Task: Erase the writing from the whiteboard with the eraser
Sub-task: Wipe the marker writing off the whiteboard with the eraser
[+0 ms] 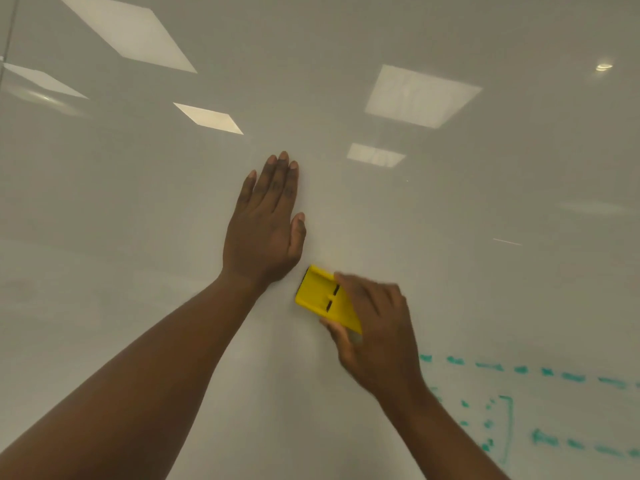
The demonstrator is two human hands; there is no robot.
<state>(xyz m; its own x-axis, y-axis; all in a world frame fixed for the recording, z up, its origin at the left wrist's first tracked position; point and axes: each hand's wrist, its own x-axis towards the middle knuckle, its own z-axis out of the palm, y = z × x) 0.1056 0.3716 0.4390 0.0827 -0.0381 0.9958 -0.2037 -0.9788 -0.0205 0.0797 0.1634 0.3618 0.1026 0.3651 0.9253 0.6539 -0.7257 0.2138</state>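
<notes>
A glossy whiteboard [450, 271] fills the whole view. My right hand [375, 330] grips a yellow eraser [320, 299] and presses it flat on the board near the centre; the hand looks motion-blurred. My left hand [268, 226] lies flat against the board just up and left of the eraser, fingers straight and close together, holding nothing. Green marker writing [540, 372] of dashed lines, an arrow and a bracket sits at the lower right, below and right of the eraser. The board around and above the eraser is blank.
Ceiling light panels are reflected as bright patches [420, 95] across the upper board. A dark vertical edge [10, 32] runs at the far upper left. A faint short streak [507, 241] shows at the right.
</notes>
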